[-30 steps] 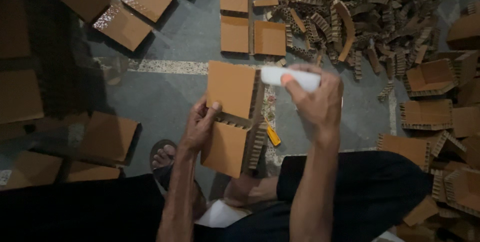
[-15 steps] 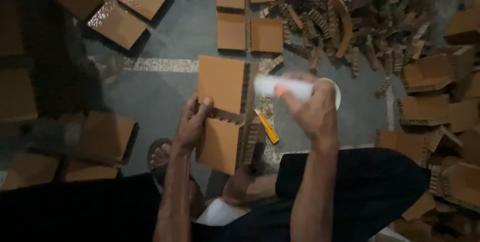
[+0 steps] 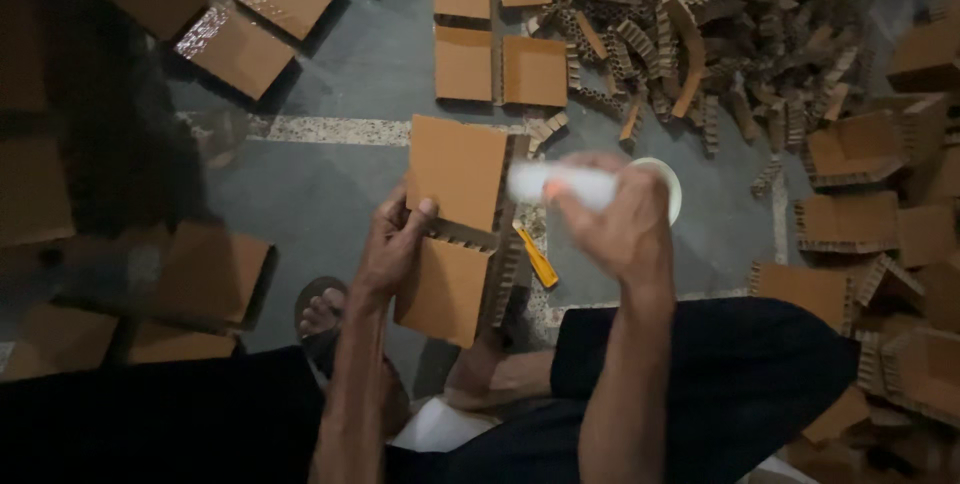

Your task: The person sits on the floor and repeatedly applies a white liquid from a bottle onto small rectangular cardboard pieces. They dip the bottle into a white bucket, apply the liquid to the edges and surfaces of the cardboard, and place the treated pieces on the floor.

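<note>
The left hand (image 3: 392, 244) grips a light, stiff honeycomb cardboard piece (image 3: 455, 224) by its edge; the right hand (image 3: 615, 219) wraps a white tube (image 3: 560, 184), probably crush-prone.

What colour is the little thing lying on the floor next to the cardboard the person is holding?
Yellow. The small tool lies on the grey floor, seen best in the head view.

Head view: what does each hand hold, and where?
Left hand grips the cardboard piece at its left edge; right hand holds a white tube around its end.
</note>
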